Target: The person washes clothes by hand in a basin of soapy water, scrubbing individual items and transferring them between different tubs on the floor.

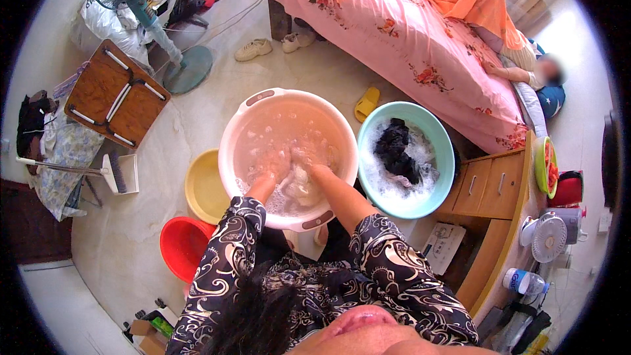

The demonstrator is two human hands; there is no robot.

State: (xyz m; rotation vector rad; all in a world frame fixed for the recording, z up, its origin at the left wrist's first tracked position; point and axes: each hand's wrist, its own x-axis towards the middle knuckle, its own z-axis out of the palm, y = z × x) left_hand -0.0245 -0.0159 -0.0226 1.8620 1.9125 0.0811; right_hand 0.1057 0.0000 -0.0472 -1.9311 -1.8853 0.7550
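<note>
A large pale pink basin point(231, 187) of soapy water stands in front of me. Both my forearms reach down into it. My left hand point(273, 163) is under the cloudy water near the middle, and my right hand point(309, 156) is close beside it. Foam and water blur the fingers of both, so their grip does not show. Between my wrists and the near rim lies a pale, wet cloth point(301, 190), partly sunk among bubbles. On the right, a light-blue basin point(445, 177) holds sudsy water with dark clothes point(396, 148) in it.
A yellow basin point(200, 187) and a red bucket point(181, 240) stand left of the pink basin. A yellow slipper point(367, 104) lies beyond. Right are a wooden cabinet point(490, 181) and a bed point(368, 20) where a person lies. A folded table point(118, 92) and a standing fan point(187, 69) are far left.
</note>
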